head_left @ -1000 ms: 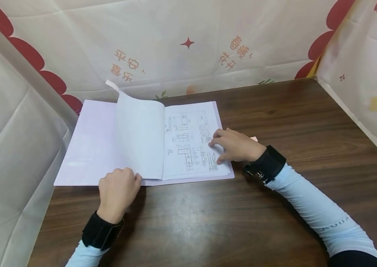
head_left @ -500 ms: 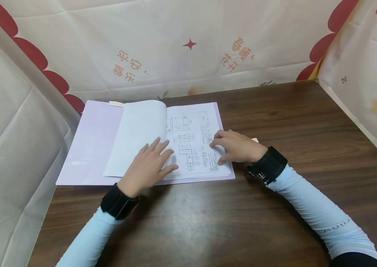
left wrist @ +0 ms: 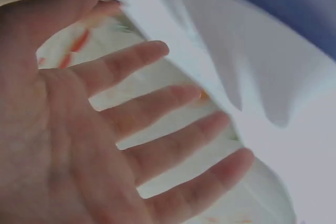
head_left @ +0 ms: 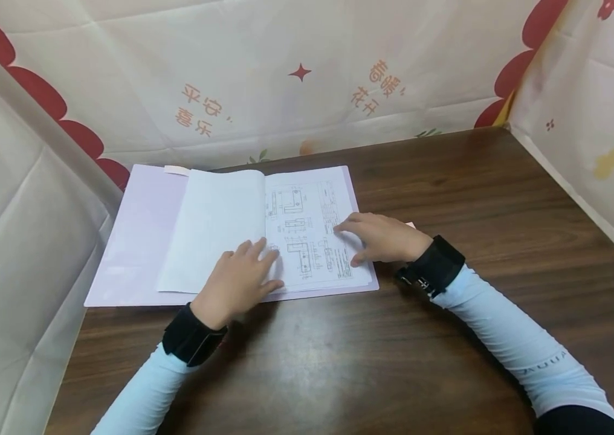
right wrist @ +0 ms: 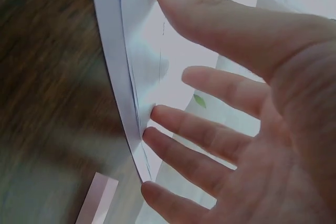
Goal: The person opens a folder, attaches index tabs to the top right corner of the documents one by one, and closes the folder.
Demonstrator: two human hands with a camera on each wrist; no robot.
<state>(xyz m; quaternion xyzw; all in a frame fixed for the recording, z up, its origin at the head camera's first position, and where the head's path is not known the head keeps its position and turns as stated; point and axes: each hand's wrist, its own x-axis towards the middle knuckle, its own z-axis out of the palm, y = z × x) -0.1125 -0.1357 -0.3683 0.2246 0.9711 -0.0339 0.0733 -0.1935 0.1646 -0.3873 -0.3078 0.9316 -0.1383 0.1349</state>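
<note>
An open pale purple folder (head_left: 138,241) lies on the table with white sheets in it. Its turned sheet (head_left: 217,211) lies blank side up on the left. On the right the top sheet (head_left: 320,205) carries technical line drawings. My left hand (head_left: 239,281) is over the lower middle of the folder, fingers spread near the fold; the left wrist view shows its palm with nothing in it. My right hand (head_left: 383,237) rests at the right edge of the drawing sheet, thumb and fingers spread, fingertips touching the paper and edge in the right wrist view (right wrist: 210,124).
A white tab (head_left: 176,170) sticks out at the folder's top left. A small pink strip (right wrist: 97,198) lies on the brown wooden table (head_left: 448,181), mostly behind my right hand. Printed cloth (head_left: 263,90) hangs along the back and both sides.
My left hand let go of the turning sheet's lower corner and moved right and up to the fold, fingers spread. The sheet settled flat on the left. My right hand stayed in place.
</note>
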